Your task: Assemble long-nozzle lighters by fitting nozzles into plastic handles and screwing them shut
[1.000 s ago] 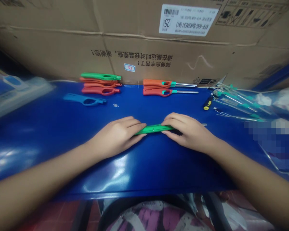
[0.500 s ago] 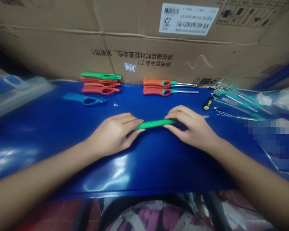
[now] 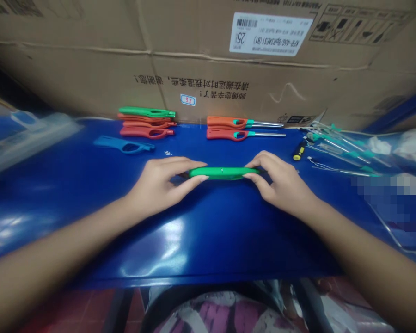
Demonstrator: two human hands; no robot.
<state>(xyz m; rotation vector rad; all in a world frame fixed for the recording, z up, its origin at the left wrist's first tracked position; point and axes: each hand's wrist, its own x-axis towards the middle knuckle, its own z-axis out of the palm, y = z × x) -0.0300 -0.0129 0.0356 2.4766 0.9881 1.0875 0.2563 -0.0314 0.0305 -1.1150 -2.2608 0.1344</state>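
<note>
A green plastic lighter body (image 3: 222, 173) is held level just above the blue table (image 3: 208, 231), one end in each hand. My left hand (image 3: 161, 185) pinches its left end between thumb and fingers. Its right end sits in the closed fingers of my right hand (image 3: 280, 182). A thin metal tip shows just past my right hand.
A stack of green and red lighter shells (image 3: 147, 122) and a blue shell (image 3: 125, 146) lie at the back left. Two orange lighters with metal rods (image 3: 242, 128) lie behind my hands. A small screwdriver (image 3: 300, 151) and several rod parts (image 3: 343, 148) are at the right. A cardboard box (image 3: 208, 60) walls the back.
Both hands have lifted the green lighter body off the table and turned it level, moving it slightly away from me. My fingers now pinch the ends instead of pressing down on it.
</note>
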